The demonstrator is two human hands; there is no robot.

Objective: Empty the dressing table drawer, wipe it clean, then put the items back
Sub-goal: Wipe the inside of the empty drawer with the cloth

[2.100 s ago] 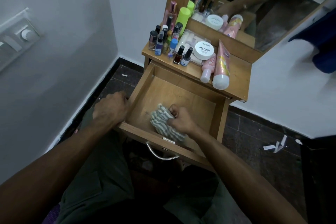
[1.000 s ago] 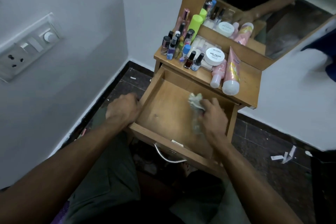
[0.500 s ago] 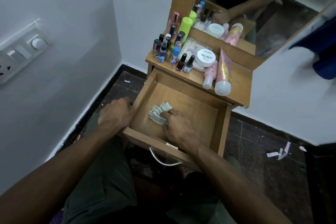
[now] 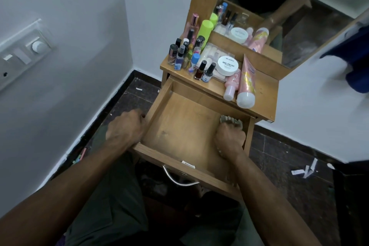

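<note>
The wooden drawer [image 4: 179,126] of the dressing table stands pulled out, with nothing in it but a cloth. My right hand [image 4: 229,140] grips a striped grey-and-white cloth [image 4: 231,121] and presses it to the drawer floor against the right wall. My left hand [image 4: 125,128] grips the drawer's left wall from outside. On the tabletop [image 4: 261,94] stand nail polish bottles [image 4: 201,70], a white nail polish jar [image 4: 228,65], a pink tube [image 4: 246,84], a small pink bottle [image 4: 231,85] and a green bottle [image 4: 205,30].
A mirror [image 4: 289,6] rises behind the tabletop. A metal handle [image 4: 177,179] hangs on the drawer front. A switch panel [image 4: 22,54] sits on the left wall. Paper scraps [image 4: 305,170] lie on the dark floor at right. My knees are under the drawer.
My right hand has swept the cloth from the drawer's left middle across to the right wall. My left hand has kept its hold on the left wall.
</note>
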